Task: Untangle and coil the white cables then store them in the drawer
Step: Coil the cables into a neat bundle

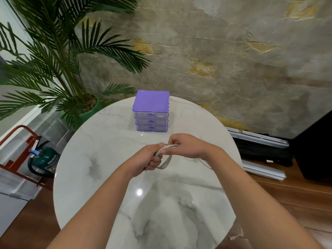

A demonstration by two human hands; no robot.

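A white cable (166, 162) hangs in several loops between my two hands, above the middle of the round marble table (100, 159). My left hand (149, 159) grips the looped bundle in a fist. My right hand (185, 144) pinches the strands at the top of the loops, close against the left hand. One loose strand runs under my right wrist toward the right. A small purple drawer unit (151, 111) with three clear drawers stands at the table's far side, all drawers closed.
A potted palm (71, 72) stands behind the table at the left. A green fire extinguisher (45, 159) in a red stand sits on the floor at the left. Metal rails and a black bag (264, 151) lie on the floor at the right.
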